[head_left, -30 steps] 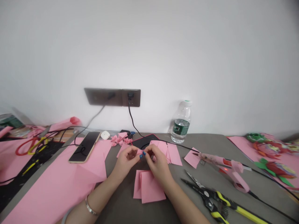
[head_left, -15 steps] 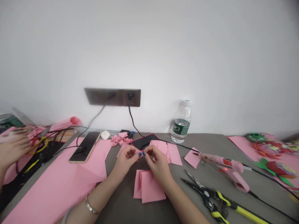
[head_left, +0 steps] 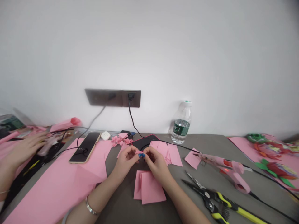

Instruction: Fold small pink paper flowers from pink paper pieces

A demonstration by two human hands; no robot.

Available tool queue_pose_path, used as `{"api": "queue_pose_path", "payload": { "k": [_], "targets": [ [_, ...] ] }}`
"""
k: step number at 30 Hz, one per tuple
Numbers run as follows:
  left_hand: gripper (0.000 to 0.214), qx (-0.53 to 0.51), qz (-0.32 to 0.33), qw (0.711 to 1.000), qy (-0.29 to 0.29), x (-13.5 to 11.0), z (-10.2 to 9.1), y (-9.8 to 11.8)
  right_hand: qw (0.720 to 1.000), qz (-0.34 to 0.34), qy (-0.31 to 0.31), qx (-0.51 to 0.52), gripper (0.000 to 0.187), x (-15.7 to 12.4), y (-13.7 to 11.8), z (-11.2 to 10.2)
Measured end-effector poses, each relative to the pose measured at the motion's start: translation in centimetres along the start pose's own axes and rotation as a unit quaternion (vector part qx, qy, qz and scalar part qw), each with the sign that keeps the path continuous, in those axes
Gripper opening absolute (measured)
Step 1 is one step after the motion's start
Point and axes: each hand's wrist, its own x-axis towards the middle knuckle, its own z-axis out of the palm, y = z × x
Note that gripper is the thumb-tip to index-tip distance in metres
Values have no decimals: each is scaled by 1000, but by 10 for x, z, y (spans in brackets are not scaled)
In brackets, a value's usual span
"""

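Note:
My left hand (head_left: pixel 125 161) and my right hand (head_left: pixel 157 162) meet over the grey table (head_left: pixel 210 149), fingertips pinched together on a small folded pink paper piece (head_left: pixel 140 153). Blue-painted nails touch at the pinch. Just below my hands lies a stack of pink paper squares (head_left: pixel 149 189). More pink squares (head_left: pixel 168 151) lie behind my right hand, and small folded pink pieces (head_left: pixel 120 139) sit further back.
A phone (head_left: pixel 85 147) on a cable rests on a large pink sheet (head_left: pixel 58 186). A water bottle (head_left: pixel 182 123) stands by the wall. A pink glue gun (head_left: pixel 224 166) and yellow-handled pliers (head_left: pixel 217 200) lie at right. Another person's hand (head_left: pixel 23 149) is at the left edge.
My hands have closed tighter together on the small pink piece. The other person's hand at the left has come further into view and reached right over the tools.

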Motion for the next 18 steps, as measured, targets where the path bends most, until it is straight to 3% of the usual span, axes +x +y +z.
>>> {"api": "queue_pose_path", "payload": {
  "k": [7,14,18],
  "targets": [
    [31,29,-8,999,14,1,-1,-2,1000,19,-6,19,27,1,3,0],
    [28,21,-7,1000,13,0,0,0,1000,-16,-22,-1,27,1,-1,-1],
    [25,20,1,1000,3,0,-2,-1,1000,2,-22,19,24,1,-1,-1]
  ]
}}
